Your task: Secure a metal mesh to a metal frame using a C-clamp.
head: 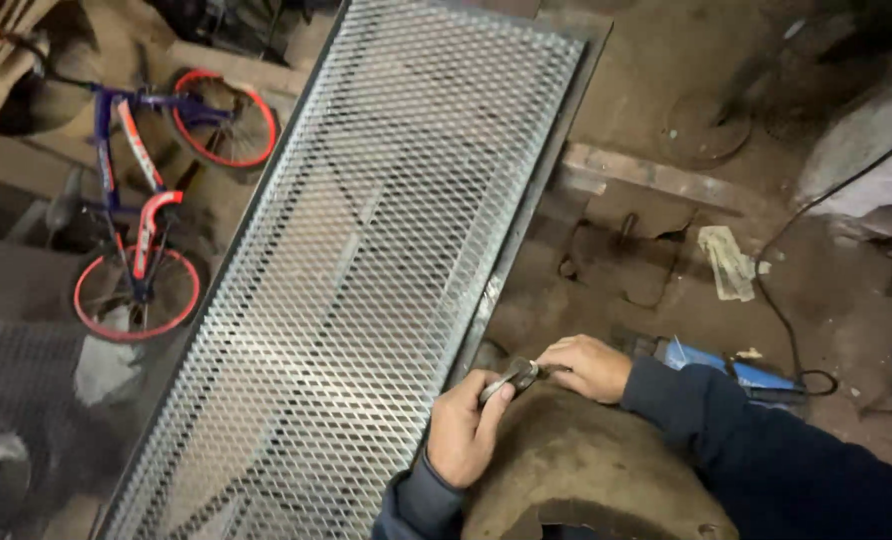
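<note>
I am looking down at my left hand (463, 432) closing around a small grey metal piece (511, 376), while my right hand (586, 366) is pinching its far tip, both resting over a rounded brown lump (586, 470) just beside the near right edge of the mesh panel (366, 250). The piece is lying between the hands, its long axis slanting up to the right. The panel's frame (511, 255) is running away from me just left of it, nearer my left hand.

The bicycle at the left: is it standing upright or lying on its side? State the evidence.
Cannot tell for certain. The bicycle shows its full side to the downward-looking camera, both red-rimmed wheels in view, which suggests lying flat, but its support is hidden.
</note>
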